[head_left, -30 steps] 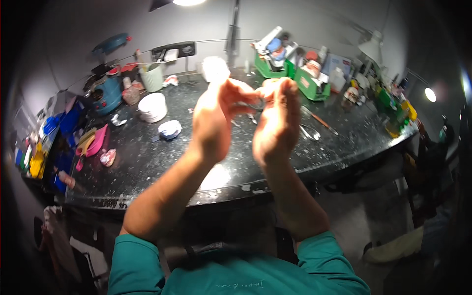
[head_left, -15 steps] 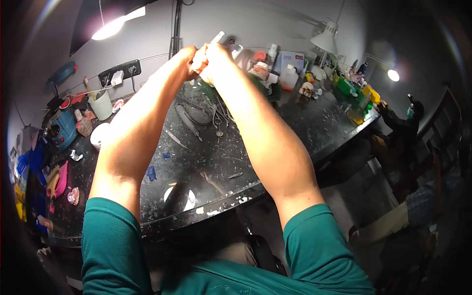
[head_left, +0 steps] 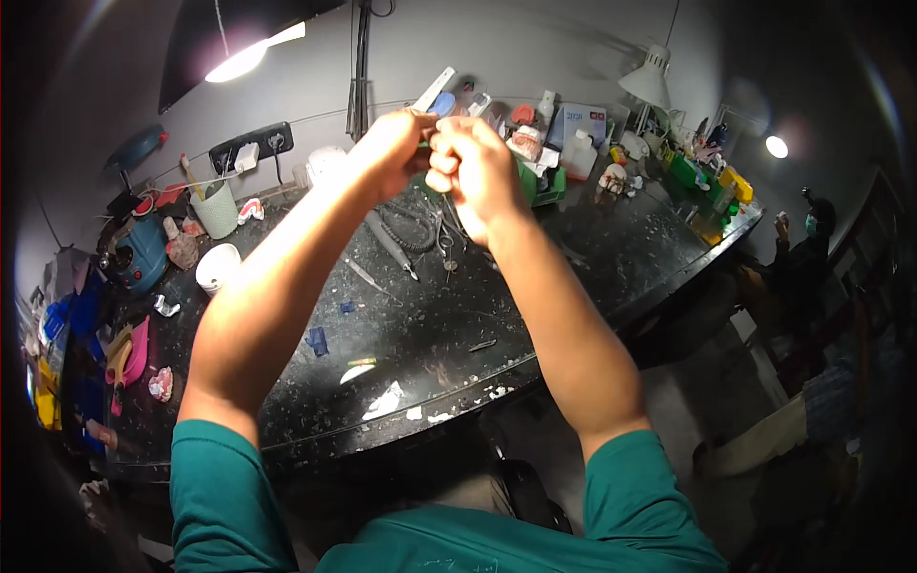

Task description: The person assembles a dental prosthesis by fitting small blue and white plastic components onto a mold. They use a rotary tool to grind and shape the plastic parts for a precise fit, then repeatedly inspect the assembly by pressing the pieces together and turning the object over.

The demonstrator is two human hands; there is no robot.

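Both my arms reach far over the black workbench point(head_left: 439, 315). My left hand point(head_left: 394, 153) is closed, its fingertips meeting those of the right. My right hand point(head_left: 475, 170) is curled, thumb and fingers pressed together beside the left. Whatever they pinch, if anything, is too small or hidden to name. Just behind the fingers a white flat strip point(head_left: 436, 89) slants upward; I cannot tell whether it touches them. Below the hands lie a dental handpiece point(head_left: 392, 250) with a coiled cord and a slim metal tool point(head_left: 368, 275).
To the left stand a tumbler point(head_left: 216, 212), a white cup point(head_left: 218, 267), a blue machine point(head_left: 137, 256) and a pink dustpan point(head_left: 137, 353). At the back right are a dental model point(head_left: 526, 143), a clear bottle point(head_left: 578, 156) and a desk lamp point(head_left: 651, 78). Another person point(head_left: 807, 234) is at far right.
My hands have come slightly nearer and rightward, and the right hand has turned so its curled fingers show. The whole view has shifted a little. The hands stay close together.
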